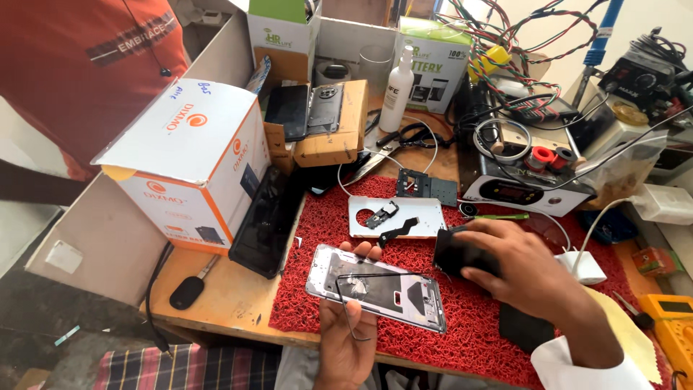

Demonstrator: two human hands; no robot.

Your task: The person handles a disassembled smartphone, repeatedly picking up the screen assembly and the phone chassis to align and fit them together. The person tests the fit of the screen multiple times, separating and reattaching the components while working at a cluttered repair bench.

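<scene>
Above a red mat (pixel 469 325) on the surface, the left hand (pixel 345 339) grips an opened phone frame (pixel 377 287) from below. The right hand (pixel 530 271) closes around a black component (pixel 458 254) just beside it.

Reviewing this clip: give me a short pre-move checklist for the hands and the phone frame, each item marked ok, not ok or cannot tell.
1. Left hand has the phone frame supported from below: ok, fingertips show at its far edge.
2. Right hand grips the black flat part: ok, fingers wrap over it.
3. Frame lies over the red mat, not past the table edge: ok.
4. Thin black strip crossing the frame is free of it: cannot tell.
5. White back plate with small parts sits apart from both hands: ok.
6. Black pad under the right wrist is out of the way: not ok.
</scene>
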